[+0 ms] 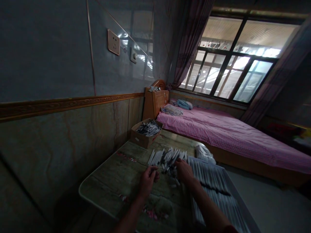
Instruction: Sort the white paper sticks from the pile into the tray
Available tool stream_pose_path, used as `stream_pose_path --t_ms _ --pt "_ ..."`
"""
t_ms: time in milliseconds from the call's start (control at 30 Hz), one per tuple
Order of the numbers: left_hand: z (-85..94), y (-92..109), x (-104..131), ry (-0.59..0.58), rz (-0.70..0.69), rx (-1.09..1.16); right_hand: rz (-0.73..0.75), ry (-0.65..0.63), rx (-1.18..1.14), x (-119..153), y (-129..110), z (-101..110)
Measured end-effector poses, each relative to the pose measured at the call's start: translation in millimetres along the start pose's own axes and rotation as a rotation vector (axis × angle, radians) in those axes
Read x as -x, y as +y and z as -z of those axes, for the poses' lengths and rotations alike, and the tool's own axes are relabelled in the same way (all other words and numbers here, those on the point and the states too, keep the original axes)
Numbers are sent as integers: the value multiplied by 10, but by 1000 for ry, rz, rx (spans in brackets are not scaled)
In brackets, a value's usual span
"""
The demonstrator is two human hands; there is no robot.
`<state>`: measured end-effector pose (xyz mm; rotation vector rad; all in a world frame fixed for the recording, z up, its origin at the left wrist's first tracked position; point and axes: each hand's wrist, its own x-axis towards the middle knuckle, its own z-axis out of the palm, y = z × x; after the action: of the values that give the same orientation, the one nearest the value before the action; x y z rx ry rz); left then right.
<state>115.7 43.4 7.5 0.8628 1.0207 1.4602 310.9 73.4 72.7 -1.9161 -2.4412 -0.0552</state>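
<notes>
Over a marble-patterned worktop (109, 176), we see two bare hands at a heap of slim white and dark sticks (167, 157) lying near the far edge. The right hand (184, 171) reaches into the heap's right side, fingers bent downward; we cannot tell whether its grip pinches a piece. The left hand (148, 178) is poised just beside the heap's near left end, fingers curled in toward the thumb, and we cannot make out anything between them. A few short pieces (175, 183) lie loose between the hands. To the right, we find a tray (235, 191) of long, pale rods in rows, partly behind the right forearm, with a clear plastic bag (204, 153) just beyond. A cardboard box (142, 141) of similar sticks stands at the far left corner, near a pink-covered bed (206, 124).
</notes>
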Motion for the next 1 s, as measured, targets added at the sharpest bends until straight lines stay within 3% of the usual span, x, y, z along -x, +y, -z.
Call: stream_pose_path --t_ms 367,567,833,1000 --pt "-2 -37 -19 -4 -19 -21 213 -92 83 -51 103 -8" --pt "-5 -59 -29 -3 6 -26 249 -83 82 31 159 11" --pt "16 -103 -33 -9 -28 -38 198 24 22 218 223 23" --pt "1 -54 -19 -1 -24 -37 -29 246 -275 285 254 19"
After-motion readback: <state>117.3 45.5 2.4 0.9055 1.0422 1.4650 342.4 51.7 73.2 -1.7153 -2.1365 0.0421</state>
